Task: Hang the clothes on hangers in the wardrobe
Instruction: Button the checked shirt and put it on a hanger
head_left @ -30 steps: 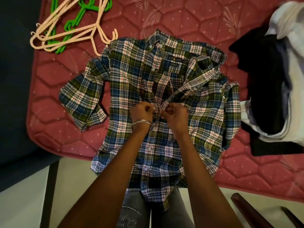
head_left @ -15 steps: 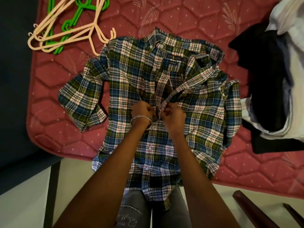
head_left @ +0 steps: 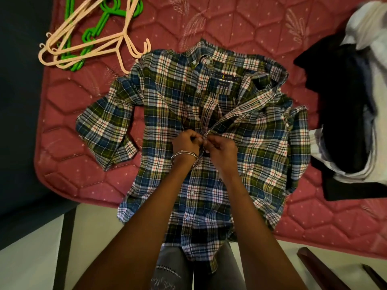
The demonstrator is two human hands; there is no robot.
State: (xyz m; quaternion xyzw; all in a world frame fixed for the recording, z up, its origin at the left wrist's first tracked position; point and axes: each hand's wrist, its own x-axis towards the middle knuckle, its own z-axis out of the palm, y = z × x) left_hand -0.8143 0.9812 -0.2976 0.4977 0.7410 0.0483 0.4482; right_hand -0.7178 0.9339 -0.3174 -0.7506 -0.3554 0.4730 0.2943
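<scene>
A green, blue and white plaid shirt [head_left: 167, 97] lies spread front-up on a pink quilted mattress [head_left: 240, 24], its hem hanging over the near edge. My left hand [head_left: 185, 141], with metal bangles on the wrist, pinches the left side of the button placket at mid-chest. Touching it, my right hand [head_left: 222, 146] pinches the right placket edge at the same spot. The upper front lies open, showing the collar label. Beige hangers [head_left: 88, 47] and green hangers [head_left: 104, 24] lie in a pile at the mattress's far left corner.
A heap of black and white clothes [head_left: 345, 105] lies on the mattress at the right. Dark floor borders the mattress on the left. Dark wooden pieces [head_left: 318, 268] show at the bottom right. My grey jeans [head_left: 173, 266] stand against the bed's near edge.
Both hands have shifted slightly up the placket toward the collar, still pinched together on the shirt front. The shirt itself has stayed in place.
</scene>
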